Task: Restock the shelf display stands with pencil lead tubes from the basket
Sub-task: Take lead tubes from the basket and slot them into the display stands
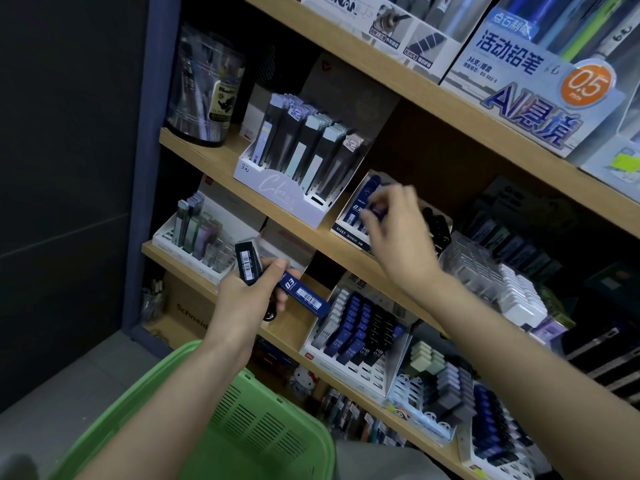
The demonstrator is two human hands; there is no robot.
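Observation:
My left hand (247, 292) grips a few pencil lead tubes: a blue 0.3 tube (306, 298) sticking out to the right and a black tube (247, 261) pointing up. My right hand (398, 230) reaches to the blue display stand (349, 220) on the middle shelf and pinches a blue lead tube (377, 207) over its slots. The motion is blurred. The green basket (242, 420) sits low at the front, below my left forearm; its contents are hidden.
A white stand of tall dark tubes (294, 161) stands left of the blue stand. The lower shelf holds a stand of HB 0.5 tubes (356, 337) and a half-filled clear stand (197, 233). Pencil boxes (526, 71) fill the top shelf. A dark wall lies to the left.

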